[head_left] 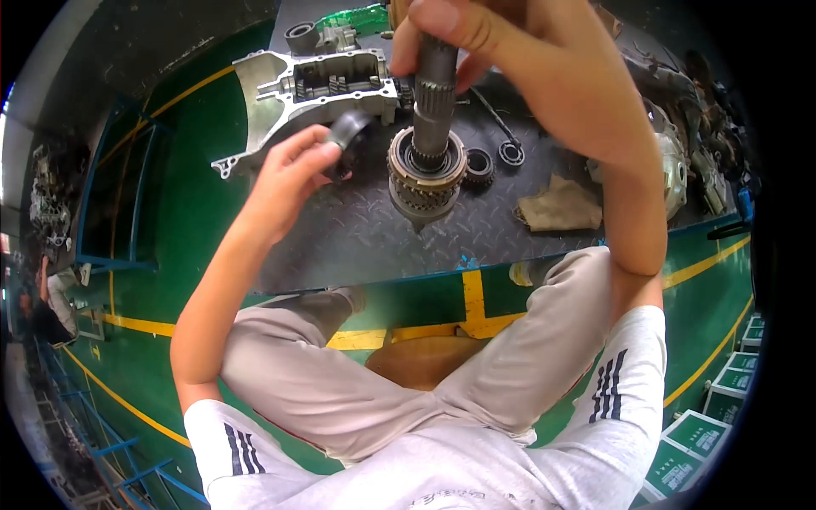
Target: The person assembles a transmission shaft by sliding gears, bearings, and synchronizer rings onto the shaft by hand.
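Observation:
My left hand (293, 174) pinches a dark ring (351, 130), slightly blurred, above the bench and left of the gear assembly. With its fingers wrapped round the upper end, my right hand (535, 64) grips a splined shaft (435, 98) that stands upright. The shaft's lower end sits in the middle of a gear and synchronizer assembly (427, 183) with a brass-coloured ring on top. Beside that assembly lies a small toothed gear (479, 165). The top of the shaft is partly covered by my fingers.
The dark tread-plate bench (340, 246) carries an aluminium gearbox housing (327, 81) at the left. A brown cloth (558, 205), a bearing ring (511, 153) and metal castings (671, 161) lie to the right. Green boxes (693, 438) stand on the floor. Another person sits far left.

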A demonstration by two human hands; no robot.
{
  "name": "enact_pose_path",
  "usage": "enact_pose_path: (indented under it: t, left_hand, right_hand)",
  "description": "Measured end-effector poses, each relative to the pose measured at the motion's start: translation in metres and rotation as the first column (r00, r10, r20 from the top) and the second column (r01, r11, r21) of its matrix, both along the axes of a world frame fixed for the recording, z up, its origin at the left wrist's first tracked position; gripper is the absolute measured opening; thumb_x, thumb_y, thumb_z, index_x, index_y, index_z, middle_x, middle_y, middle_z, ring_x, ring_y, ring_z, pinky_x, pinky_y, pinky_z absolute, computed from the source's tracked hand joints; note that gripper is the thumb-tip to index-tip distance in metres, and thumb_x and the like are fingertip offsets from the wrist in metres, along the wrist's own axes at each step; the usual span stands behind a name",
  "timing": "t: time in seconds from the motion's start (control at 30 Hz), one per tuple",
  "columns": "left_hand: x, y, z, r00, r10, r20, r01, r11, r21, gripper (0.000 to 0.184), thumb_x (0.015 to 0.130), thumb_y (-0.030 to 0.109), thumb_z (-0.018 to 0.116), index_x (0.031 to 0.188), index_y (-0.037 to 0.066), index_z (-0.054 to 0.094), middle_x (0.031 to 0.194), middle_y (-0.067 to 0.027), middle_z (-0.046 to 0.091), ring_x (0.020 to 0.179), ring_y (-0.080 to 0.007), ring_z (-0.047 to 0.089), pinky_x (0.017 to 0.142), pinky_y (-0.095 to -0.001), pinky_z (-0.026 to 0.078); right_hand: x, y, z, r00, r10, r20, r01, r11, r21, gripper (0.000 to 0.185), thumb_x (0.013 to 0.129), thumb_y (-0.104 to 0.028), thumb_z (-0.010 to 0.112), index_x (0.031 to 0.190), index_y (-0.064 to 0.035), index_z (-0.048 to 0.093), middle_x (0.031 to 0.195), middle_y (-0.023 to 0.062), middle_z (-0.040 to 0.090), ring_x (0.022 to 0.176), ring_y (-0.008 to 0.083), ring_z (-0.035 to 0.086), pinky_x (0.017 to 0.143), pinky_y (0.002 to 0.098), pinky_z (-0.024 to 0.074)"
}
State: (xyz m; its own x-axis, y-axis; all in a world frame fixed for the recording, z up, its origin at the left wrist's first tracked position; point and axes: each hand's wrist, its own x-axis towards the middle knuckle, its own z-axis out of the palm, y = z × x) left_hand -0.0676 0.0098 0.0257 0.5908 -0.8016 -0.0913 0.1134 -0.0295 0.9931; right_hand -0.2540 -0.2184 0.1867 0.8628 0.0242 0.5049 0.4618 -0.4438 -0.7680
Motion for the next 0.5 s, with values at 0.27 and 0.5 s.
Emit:
enact_pose_path:
  t: [0.27, 0.5]
  left_hand:
    - [0.015, -0.012, 0.132, 0.973, -0.206, 0.106, 0.231, 0.821, -0.522, 0.051, 0.109, 0.041, 0.041, 0.145, 0.007, 0.056, 0.144, -0.0118, 0.062, 0.135, -0.028, 0.057, 0.115, -0.0553, 0.044]
    - [-0.037, -0.049, 0.188, 0.919, -0.012, 0.395, 0.284, 0.714, -0.64, 0.06, 0.107, 0.043, 0.05, 0.145, -0.003, 0.052, 0.144, -0.0191, 0.061, 0.132, -0.0295, 0.059, 0.114, -0.0479, 0.043]
  right_hand:
    - [0.017, 0.011, -0.026, 0.994, -0.084, -0.063, 0.077, 0.991, -0.112, 0.026, 0.105, -0.017, 0.067, 0.125, -0.0013, 0.06, 0.098, 0.0064, 0.072, 0.093, 0.0098, 0.067, 0.084, 0.0269, 0.0537]
    - [0.017, 0.017, -0.031, 0.994, -0.103, -0.019, 0.099, 0.984, -0.145, 0.026, 0.103, -0.019, 0.069, 0.118, 0.0011, 0.063, 0.095, 0.0066, 0.073, 0.092, 0.0113, 0.068, 0.085, 0.0283, 0.055]
